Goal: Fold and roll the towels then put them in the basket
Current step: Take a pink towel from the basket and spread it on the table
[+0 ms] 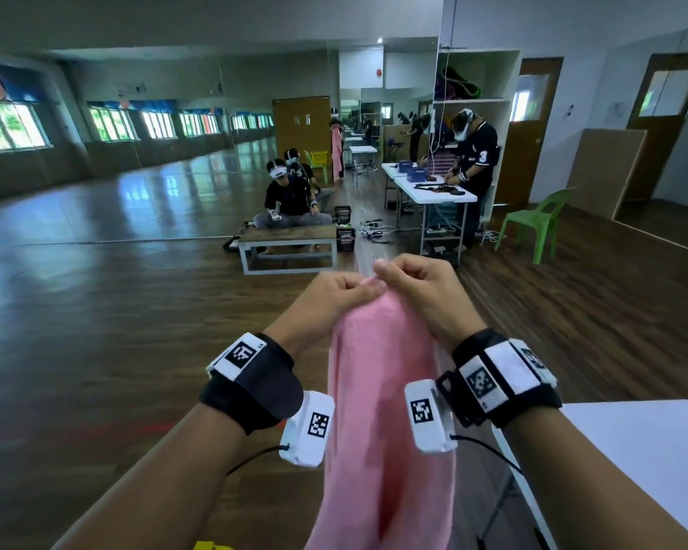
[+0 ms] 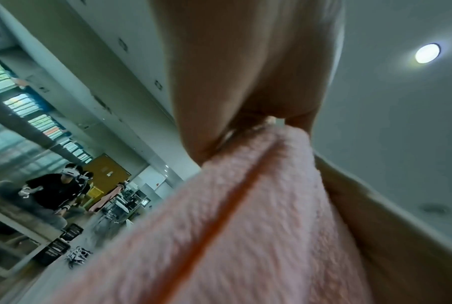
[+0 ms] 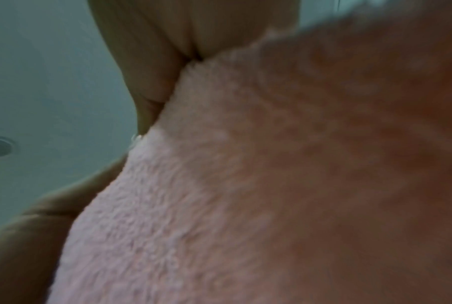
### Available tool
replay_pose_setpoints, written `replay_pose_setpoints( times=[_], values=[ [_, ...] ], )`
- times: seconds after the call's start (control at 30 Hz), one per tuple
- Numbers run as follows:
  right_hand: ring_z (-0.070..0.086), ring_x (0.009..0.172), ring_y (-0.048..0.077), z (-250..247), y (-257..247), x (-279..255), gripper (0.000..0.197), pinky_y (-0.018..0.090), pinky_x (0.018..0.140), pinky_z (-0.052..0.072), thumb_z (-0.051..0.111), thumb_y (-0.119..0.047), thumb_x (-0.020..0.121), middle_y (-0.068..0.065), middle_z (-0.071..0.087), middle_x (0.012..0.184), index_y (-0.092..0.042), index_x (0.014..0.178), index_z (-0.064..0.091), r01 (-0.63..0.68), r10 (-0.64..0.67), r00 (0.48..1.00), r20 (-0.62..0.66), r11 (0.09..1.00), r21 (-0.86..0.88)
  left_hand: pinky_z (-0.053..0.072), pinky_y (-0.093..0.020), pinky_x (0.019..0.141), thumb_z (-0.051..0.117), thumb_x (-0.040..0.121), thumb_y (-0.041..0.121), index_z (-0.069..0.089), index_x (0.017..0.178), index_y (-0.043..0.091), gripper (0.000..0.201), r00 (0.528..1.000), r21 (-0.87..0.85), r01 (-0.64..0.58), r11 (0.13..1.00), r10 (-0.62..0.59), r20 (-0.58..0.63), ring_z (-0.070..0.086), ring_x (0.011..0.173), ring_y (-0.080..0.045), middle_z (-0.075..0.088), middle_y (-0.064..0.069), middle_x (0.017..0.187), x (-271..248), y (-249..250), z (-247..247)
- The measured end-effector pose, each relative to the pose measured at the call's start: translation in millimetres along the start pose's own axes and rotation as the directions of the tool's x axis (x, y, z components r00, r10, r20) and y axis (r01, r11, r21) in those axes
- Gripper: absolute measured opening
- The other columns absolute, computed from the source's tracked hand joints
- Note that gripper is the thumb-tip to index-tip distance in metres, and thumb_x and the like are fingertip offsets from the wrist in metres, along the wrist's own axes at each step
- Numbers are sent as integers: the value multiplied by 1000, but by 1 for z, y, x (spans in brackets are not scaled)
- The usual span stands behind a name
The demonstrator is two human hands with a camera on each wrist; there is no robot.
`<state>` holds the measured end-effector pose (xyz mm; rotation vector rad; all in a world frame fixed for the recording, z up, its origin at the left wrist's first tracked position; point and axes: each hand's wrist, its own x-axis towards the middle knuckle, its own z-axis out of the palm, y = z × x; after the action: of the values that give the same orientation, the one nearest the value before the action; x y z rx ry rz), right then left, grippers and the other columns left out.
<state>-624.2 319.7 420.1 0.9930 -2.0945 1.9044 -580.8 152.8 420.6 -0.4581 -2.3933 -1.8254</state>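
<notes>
A pink towel [image 1: 386, 410] hangs in the air in front of me, held up by its top edge. My left hand [image 1: 350, 289] pinches that edge with curled fingers, and my right hand [image 1: 390, 271] pinches it right beside the left. The cloth drops between my forearms and out of the bottom of the head view. In the left wrist view the fluffy pink towel [image 2: 232, 226] fills the lower frame under my left hand [image 2: 248, 125]. The right wrist view is blurred, with the pink towel [image 3: 245, 174] pressed against my right hand [image 3: 172, 82]. No basket for the towels is identifiable.
A white table corner [image 1: 644, 458] is at the lower right. Dark wood floor [image 1: 116, 311] stretches ahead. A low bench [image 1: 287, 242] with a seated person [image 1: 288, 196], a white work table [image 1: 433, 188] with a standing person [image 1: 475, 160], and a green chair [image 1: 537, 224] are farther off.
</notes>
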Motion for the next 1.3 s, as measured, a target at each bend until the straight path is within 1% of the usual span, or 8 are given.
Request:
replay_pose_setpoints(
  times=[0.13, 0.3, 0.5, 0.67, 0.87, 1.03, 1.2, 1.3],
  values=[
    [36, 59, 17, 2, 25, -16, 48, 31, 56, 28, 68, -40, 85, 8, 45, 63, 1, 64, 55, -96, 96, 995, 26, 995, 11, 41, -42, 79, 67, 85, 33, 69, 81, 10, 24, 944, -263, -86, 961, -5, -330, 53, 79, -22, 61, -11, 84, 5, -3, -16],
    [52, 61, 18, -4, -4, 1, 36, 29, 59, 44, 64, -28, 90, 18, 59, 67, 2, 70, 64, 7, -6, 1000, -28, 999, 38, 50, -30, 77, 57, 92, 38, 66, 103, 4, 37, 999, -74, 53, 996, -53, 3, 64, 87, -21, 68, -9, 98, -8, -4, 3],
    [42, 54, 13, 0, 18, -13, 39, 27, 54, 31, 67, -33, 87, 0, 50, 58, -5, 61, 60, -61, 63, 998, 29, 996, -70, 46, -34, 73, 61, 90, 30, 73, 85, 15, 20, 921, -291, -74, 954, -47, -387, 56, 76, -19, 64, -8, 81, -2, -3, -26],
    [48, 58, 17, -3, -6, 5, 36, 27, 55, 39, 66, -31, 88, 11, 56, 64, 0, 69, 64, 51, -51, 999, -14, 998, -36, 45, -34, 64, 63, 88, 39, 64, 96, -4, 44, 1000, -35, 20, 999, -20, -13, 57, 75, -29, 63, -23, 88, -8, -4, 2],
    [35, 55, 12, -7, 19, -7, 56, 30, 52, 26, 69, -45, 82, 3, 40, 57, 3, 60, 53, -26, 24, 1000, -17, 989, -145, 43, -36, 73, 64, 88, 27, 65, 97, -8, 36, 946, -336, -82, 938, -33, -322, 54, 80, -26, 63, -21, 91, -1, -8, -22],
    [47, 57, 18, -5, -10, 11, 45, 30, 54, 38, 66, -42, 85, 22, 57, 65, 0, 68, 63, 111, -117, 993, -35, 984, -137, 50, -30, 66, 60, 88, 39, 62, 104, -2, 44, 993, -55, 101, 993, -97, 74, 62, 80, -26, 66, -15, 95, -7, -5, 4],
    [53, 58, 11, -10, 3, 1, 27, 23, 52, 40, 68, -31, 84, 6, 63, 67, -5, 76, 70, 1, 4, 999, 46, 995, -103, 46, -37, 71, 68, 83, 26, 67, 96, -5, 33, 970, -238, -26, 971, -33, -239, 57, 79, -27, 64, -21, 89, -4, -4, -17],
    [50, 60, 8, -12, 0, -3, 23, 21, 53, 37, 67, -26, 87, 3, 60, 66, -6, 76, 70, 20, -21, 1000, -5, 999, -46, 48, -30, 71, 66, 83, 25, 66, 96, 5, 24, 996, -199, 10, 980, -27, -84, 59, 81, -22, 66, -10, 89, -11, -3, -16]
  ],
)
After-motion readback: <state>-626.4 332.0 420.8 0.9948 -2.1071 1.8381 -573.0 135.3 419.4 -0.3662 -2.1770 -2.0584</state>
